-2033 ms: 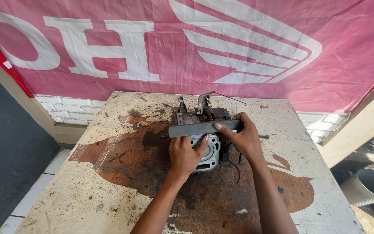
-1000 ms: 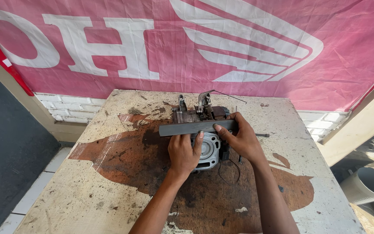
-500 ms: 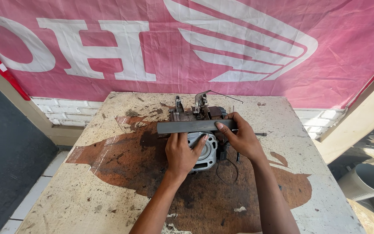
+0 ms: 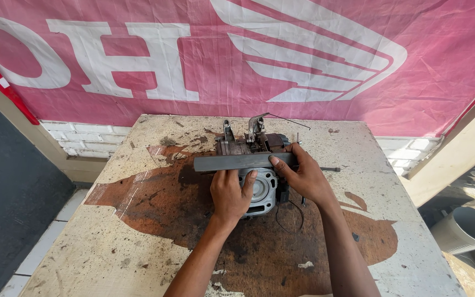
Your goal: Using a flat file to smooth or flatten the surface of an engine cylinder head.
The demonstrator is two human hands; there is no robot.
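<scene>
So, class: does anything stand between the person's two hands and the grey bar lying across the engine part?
Nothing visible does. The left hand and the right hand both already rest on the grey bar, which lies across the engine part on the stained table.

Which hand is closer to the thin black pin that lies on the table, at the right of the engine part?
Right. The right hand grips the grey bar's right end, close to the pin. The left hand is further left, over the engine part.

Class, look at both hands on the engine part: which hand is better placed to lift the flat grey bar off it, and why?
Probably the right hand: its fingers already wrap the flat grey metal bar's end. The left hand lies lower, on the round silver engine cylinder, steadying it.
</scene>
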